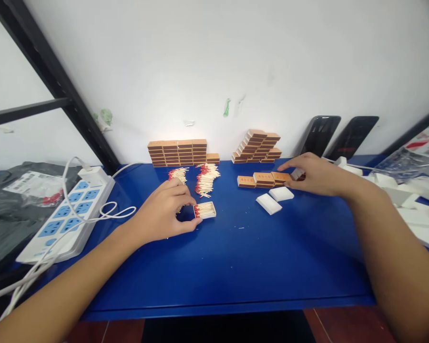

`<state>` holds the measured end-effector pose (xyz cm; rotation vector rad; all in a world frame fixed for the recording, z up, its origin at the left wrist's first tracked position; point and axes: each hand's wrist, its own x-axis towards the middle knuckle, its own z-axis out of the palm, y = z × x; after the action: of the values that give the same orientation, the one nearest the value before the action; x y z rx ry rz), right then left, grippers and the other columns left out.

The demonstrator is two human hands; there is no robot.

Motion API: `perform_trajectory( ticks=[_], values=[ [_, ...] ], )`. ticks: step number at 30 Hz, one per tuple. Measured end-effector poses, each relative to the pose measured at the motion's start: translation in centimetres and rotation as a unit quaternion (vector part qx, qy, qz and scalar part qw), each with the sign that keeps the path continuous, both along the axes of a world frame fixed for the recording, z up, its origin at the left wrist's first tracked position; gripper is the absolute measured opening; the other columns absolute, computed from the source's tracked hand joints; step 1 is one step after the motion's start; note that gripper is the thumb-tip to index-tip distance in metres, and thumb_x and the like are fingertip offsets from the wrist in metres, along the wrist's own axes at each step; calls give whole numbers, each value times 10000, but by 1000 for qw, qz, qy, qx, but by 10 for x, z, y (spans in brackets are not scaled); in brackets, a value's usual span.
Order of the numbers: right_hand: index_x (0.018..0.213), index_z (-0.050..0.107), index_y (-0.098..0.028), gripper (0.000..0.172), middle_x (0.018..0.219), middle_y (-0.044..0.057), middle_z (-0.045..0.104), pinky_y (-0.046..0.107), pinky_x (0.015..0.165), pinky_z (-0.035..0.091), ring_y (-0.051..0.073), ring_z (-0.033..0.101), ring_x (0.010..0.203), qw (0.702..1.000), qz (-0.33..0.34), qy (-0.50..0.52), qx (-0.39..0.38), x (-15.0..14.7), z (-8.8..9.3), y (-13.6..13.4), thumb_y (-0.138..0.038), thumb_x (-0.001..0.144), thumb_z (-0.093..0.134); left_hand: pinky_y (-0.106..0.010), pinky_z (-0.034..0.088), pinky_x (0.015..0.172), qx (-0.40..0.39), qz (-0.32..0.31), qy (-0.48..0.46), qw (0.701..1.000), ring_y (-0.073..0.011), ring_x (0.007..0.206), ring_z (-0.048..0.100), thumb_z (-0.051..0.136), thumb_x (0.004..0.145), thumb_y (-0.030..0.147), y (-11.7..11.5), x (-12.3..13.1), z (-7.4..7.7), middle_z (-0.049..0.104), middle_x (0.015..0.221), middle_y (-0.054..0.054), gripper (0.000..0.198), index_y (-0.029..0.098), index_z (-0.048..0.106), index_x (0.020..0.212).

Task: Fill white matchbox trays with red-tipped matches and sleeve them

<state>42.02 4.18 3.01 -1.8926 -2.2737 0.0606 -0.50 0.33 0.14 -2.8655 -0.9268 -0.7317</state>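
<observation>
My left hand is curled on the blue table, with thumb and fingers pinching the left end of a small white tray filled with red-tipped matches. Loose piles of matches lie just behind it. My right hand reaches across to a short row of orange matchbox sleeves, its fingers closed on the rightmost sleeve. Two empty white trays lie in front of that row.
Stacks of orange matchboxes and another stack stand against the white wall. A white power strip with cables lies at left beside a grey bag. Several white trays are piled at right. A black shelf frame rises at left.
</observation>
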Motion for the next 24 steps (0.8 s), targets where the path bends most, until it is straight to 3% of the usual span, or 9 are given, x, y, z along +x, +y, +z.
perform_trajectory(
  ticks=[3, 6, 9, 11, 13, 16, 20, 24],
  values=[
    [1355, 747, -153, 482, 1181, 199, 688, 490, 1040, 505, 366, 605, 1221, 998, -4, -33, -53, -5, -5, 4, -271, 895, 666, -433, 536, 896, -6, 2, 2, 1000, -224, 869, 613, 793, 913, 449, 0, 0, 0, 730, 879, -47, 267, 197, 804, 999],
    [1338, 751, -159, 466, 1212, 178, 684, 420, 955, 514, 310, 648, 1069, 998, -17, -16, -55, -3, 1, 1, -286, 900, 656, -430, 535, 904, -9, 1, 5, 1000, -221, 875, 619, 787, 918, 448, 0, 0, 0, 729, 881, -45, 261, 200, 803, 999],
    [1312, 757, -163, 449, 1155, 152, 740, 393, 856, 514, 288, 670, 996, 999, -21, 39, -30, -4, 11, -6, -351, 913, 672, -423, 536, 897, 0, 1, 1, 1000, -218, 869, 626, 788, 920, 445, 1, 0, 0, 739, 896, -50, 259, 200, 802, 1004],
    [1279, 765, -194, 459, 1249, 145, 754, 414, 881, 530, 315, 683, 1068, 994, -7, 105, 14, -10, 16, -12, -442, 896, 720, -418, 540, 877, 7, 3, -9, 1000, -215, 853, 626, 794, 915, 443, 1, 1, 0, 745, 887, -52, 266, 194, 799, 1006],
    [1235, 774, -246, 493, 1343, 120, 741, 440, 912, 556, 334, 692, 1116, 982, 31, 180, 38, -22, 18, -18, -541, 840, 795, -413, 543, 854, 15, 9, -21, 1000, -214, 837, 621, 800, 912, 441, 0, 1, 1, 752, 871, -51, 262, 193, 796, 995],
    [1205, 778, -289, 568, 1204, 86, 785, 440, 826, 591, 297, 725, 960, 964, 103, 244, -20, -52, 10, -26, -633, 763, 874, -403, 551, 828, 27, 23, -36, 999, -217, 836, 626, 798, 914, 414, -1, 2, 2, 763, 848, -46, 224, 198, 792, 970],
    [1170, 792, -282, 505, 1145, 65, 779, 407, 776, 589, 236, 716, 860, 947, 213, 234, -54, -90, -5, -33, -624, 804, 857, -373, 577, 809, 23, 50, -50, 997, -216, 868, 677, 801, 902, 402, -2, 2, 2, 769, 881, -58, 212, 200, 801, 966],
    [1183, 781, -288, 419, 1103, 53, 757, 368, 698, 556, 206, 693, 803, 942, 239, 224, -71, -108, -13, -37, -562, 867, 811, -385, 596, 836, 15, 66, -46, 997, -226, 894, 706, 813, 885, 421, -3, 2, 0, 770, 896, -62, 232, 211, 817, 983]
  ],
)
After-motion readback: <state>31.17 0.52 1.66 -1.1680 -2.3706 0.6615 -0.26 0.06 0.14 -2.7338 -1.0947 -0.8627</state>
